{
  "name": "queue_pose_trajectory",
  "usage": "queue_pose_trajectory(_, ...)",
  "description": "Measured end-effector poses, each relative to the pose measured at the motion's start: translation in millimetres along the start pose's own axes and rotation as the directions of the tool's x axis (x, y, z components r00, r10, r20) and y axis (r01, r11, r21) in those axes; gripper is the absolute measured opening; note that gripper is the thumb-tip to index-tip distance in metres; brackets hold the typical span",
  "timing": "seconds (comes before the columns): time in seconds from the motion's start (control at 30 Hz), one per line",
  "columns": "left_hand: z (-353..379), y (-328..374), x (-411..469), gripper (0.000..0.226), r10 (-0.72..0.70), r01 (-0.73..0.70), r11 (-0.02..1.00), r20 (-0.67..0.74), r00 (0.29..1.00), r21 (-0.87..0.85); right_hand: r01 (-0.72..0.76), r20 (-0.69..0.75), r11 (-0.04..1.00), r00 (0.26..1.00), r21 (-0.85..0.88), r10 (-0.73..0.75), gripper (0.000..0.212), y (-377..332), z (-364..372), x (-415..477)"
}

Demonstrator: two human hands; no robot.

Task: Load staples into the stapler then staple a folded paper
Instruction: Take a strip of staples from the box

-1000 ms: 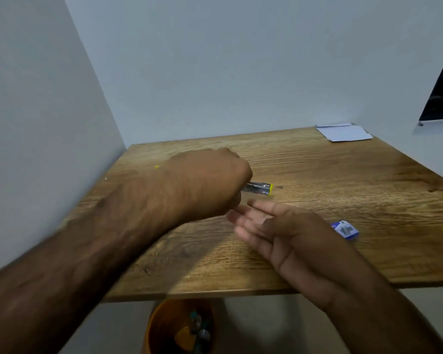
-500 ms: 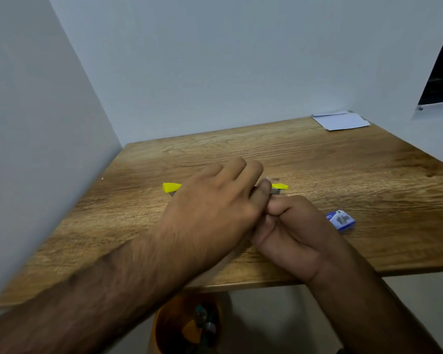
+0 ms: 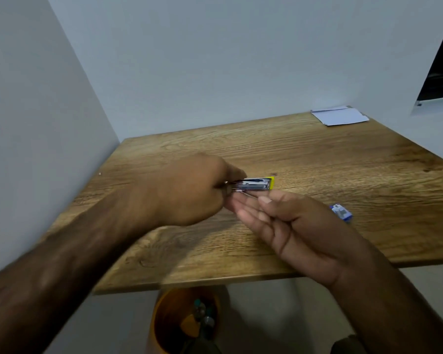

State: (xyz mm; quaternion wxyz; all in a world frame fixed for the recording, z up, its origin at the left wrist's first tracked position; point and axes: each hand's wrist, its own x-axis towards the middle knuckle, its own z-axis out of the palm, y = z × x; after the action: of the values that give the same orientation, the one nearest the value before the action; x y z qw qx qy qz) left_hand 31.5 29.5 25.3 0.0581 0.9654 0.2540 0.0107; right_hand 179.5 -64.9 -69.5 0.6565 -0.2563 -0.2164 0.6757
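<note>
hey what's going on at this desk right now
A person is working on a small yellow stapler over a wooden table. The left hand grips its rear end, while the right hand is open, palm up, fingertips just under it. A small blue staple box lies to the right, and the folded paper waits in the far corner.

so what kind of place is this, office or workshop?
Probably a plain home or office desk nook, not a workshop: a bare wooden table pushed into a corner of blank pale walls, some white paper at the far edge, and an orange bin underneath. Only stationery is in view, no tools.
</note>
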Motion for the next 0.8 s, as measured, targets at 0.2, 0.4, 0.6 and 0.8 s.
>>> queue_pose_trajectory(0.2,26.2,-22.8,4.3,0.031,-0.183,0.246,0.775,0.166,0.969,-0.582,-0.002,-0.097,0.843,0.993,-0.538,-0.06,0.029,-52.3,-16.3,-49.4)
queue_pose_trajectory(0.4,41.0,-22.8,16.3,0.031,-0.163,0.263,0.806,0.228,0.96,-0.53,-0.23,-0.264,0.132,0.886,-0.964,-0.382,0.029,-99.9,-61.7,-82.5)
queue_pose_trajectory(0.6,39.7,-19.3,14.2,0.047,-0.034,0.131,0.875,0.21,0.977,-0.467,-0.271,-0.112,-0.304,0.885,-0.914,-0.453,0.024,-106.5,-85.5,-79.7)
queue_pose_trajectory(0.8,42.2,-20.8,15.4,0.041,-0.09,0.138,0.929,0.153,0.984,-0.343,-0.291,-0.05,-0.405,0.859,-0.867,-0.509,0.034,-103.1,-93.5,-72.9)
